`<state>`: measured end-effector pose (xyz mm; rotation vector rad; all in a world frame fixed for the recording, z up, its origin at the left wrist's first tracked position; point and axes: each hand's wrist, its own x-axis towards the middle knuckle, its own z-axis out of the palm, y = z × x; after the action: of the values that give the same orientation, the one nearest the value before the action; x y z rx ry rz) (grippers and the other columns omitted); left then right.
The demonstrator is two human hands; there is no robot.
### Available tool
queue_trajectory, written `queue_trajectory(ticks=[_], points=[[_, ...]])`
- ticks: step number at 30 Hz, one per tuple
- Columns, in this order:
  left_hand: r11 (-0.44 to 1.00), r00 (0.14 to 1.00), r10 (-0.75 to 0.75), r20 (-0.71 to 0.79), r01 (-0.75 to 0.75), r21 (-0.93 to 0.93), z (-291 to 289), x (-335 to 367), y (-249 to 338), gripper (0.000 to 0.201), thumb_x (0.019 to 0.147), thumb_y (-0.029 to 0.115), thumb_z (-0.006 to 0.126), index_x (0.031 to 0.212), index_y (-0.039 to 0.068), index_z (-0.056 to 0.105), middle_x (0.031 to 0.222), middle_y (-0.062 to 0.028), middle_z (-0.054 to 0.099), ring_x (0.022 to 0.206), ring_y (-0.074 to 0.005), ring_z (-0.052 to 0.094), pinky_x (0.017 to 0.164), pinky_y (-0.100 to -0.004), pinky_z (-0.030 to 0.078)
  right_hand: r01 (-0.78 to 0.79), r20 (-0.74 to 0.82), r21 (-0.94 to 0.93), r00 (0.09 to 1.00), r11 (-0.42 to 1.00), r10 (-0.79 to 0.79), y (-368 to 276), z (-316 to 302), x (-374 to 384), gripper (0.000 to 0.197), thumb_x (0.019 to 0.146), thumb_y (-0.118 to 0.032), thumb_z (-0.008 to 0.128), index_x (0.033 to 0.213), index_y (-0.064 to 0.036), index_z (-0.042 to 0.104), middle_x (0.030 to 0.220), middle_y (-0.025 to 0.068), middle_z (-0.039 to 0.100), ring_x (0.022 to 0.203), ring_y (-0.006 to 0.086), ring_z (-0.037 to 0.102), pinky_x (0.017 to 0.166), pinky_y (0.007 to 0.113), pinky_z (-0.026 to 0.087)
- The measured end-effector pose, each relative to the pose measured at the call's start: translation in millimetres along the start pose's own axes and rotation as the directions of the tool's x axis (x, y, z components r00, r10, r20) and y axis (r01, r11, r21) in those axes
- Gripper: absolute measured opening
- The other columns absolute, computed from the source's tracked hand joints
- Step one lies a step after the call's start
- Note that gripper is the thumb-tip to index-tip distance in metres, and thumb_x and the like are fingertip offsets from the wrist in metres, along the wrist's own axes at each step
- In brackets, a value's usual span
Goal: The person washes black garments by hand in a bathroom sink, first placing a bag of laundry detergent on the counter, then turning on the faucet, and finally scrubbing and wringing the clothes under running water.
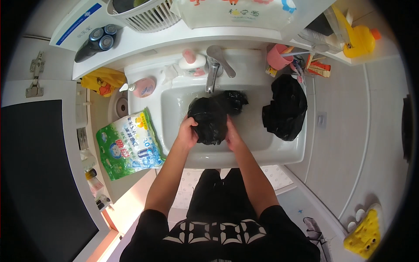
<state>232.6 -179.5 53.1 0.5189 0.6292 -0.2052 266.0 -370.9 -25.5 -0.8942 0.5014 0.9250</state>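
Over the white sink basin (174,150), a bunched black bundle (208,122) with a wet sheen sits between my two hands. I cannot tell whether it is cloth or thin plastic. My left hand (188,133) grips its left side, thumb on top and the other fingers partly hidden. On its right side my right hand (233,133) is closed, fingers mostly behind the bundle. A smaller black part (235,101) trails behind it below the faucet (212,78), in what looks like water. Another crumpled black bundle (286,107) lies on the sink's right rim, apart from my hands.
A green and white detergent bag (128,144) lies left of the basin. Behind it stand a pink pump bottle (144,87) and a white bottle (192,64). A pink cup (279,56) is at the back right. An electric shaver (98,43) rests on the shelf above.
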Motion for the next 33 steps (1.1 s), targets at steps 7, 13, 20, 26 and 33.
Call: queue_trajectory(ticks=[7, 13, 20, 26, 33], points=[[0.948, 0.97, 0.159, -0.185, -0.097, 0.304, -28, 5, 8, 0.054, 0.082, 0.014, 0.051, 0.135, 0.006, 0.052, 0.13, -0.0106, 0.06, 0.121, -0.0281, 0.056, 0.103, -0.0439, 0.047, 0.234, -0.104, -0.593, 0.927, 0.77, -0.362, -8, -12, -11, 0.055, 0.089, -0.034, 0.075, 0.133, -0.0089, 0.055, 0.133, 0.0119, 0.059, 0.128, 0.0227, 0.052, 0.107, 0.036, 0.039], [0.864, 0.74, 0.286, -0.608, 0.074, 0.497, -34, 3, -3, 0.056, 0.087, 0.016, 0.058, 0.142, 0.013, 0.048, 0.122, -0.0081, 0.061, 0.116, -0.0261, 0.056, 0.1, -0.038, 0.045, 0.246, 0.037, -0.843, 0.914, 0.478, -0.404, -30, -22, -26, 0.036, 0.086, -0.016, 0.076, 0.118, -0.0063, 0.063, 0.118, 0.0153, 0.061, 0.112, 0.0307, 0.059, 0.094, 0.039, 0.048], [-0.412, 0.794, 0.532, 0.293, -0.06, 0.909, -33, -12, -51, 0.062, 0.078, 0.022, 0.075, 0.137, 0.011, 0.057, 0.125, -0.0159, 0.053, 0.115, -0.0361, 0.053, 0.1, -0.0449, 0.046, 0.179, 0.242, -0.97, 0.773, -0.164, -0.586, -23, -38, -22, 0.047, 0.08, -0.017, 0.074, 0.126, -0.011, 0.062, 0.119, 0.0132, 0.059, 0.113, 0.0357, 0.057, 0.094, 0.049, 0.047], [-0.481, 0.752, 0.618, 0.231, 0.129, 0.867, -33, 22, -71, 0.055, 0.078, 0.033, 0.082, 0.123, 0.006, 0.065, 0.105, -0.0146, 0.064, 0.099, -0.034, 0.06, 0.088, -0.0424, 0.05, 0.03, 0.104, -0.979, 0.923, -0.201, -0.37, -22, -30, -8, 0.069, 0.075, -0.023, 0.077, 0.138, -0.0127, 0.051, 0.126, 0.0146, 0.058, 0.119, 0.0364, 0.056, 0.099, 0.049, 0.045], [0.547, 0.952, 0.272, -0.139, -0.034, 0.836, -30, 12, -18, 0.016, 0.095, 0.016, 0.071, 0.097, 0.0, 0.073, 0.081, 0.002, 0.067, 0.077, -0.0064, 0.057, 0.072, -0.0244, 0.047, 0.062, 0.029, -0.992, 0.96, 0.112, -0.28, -28, -47, 4, 0.082, 0.073, -0.028, 0.081, 0.144, -0.0051, 0.044, 0.126, 0.0195, 0.064, 0.116, 0.0362, 0.062, 0.099, 0.042, 0.049]])
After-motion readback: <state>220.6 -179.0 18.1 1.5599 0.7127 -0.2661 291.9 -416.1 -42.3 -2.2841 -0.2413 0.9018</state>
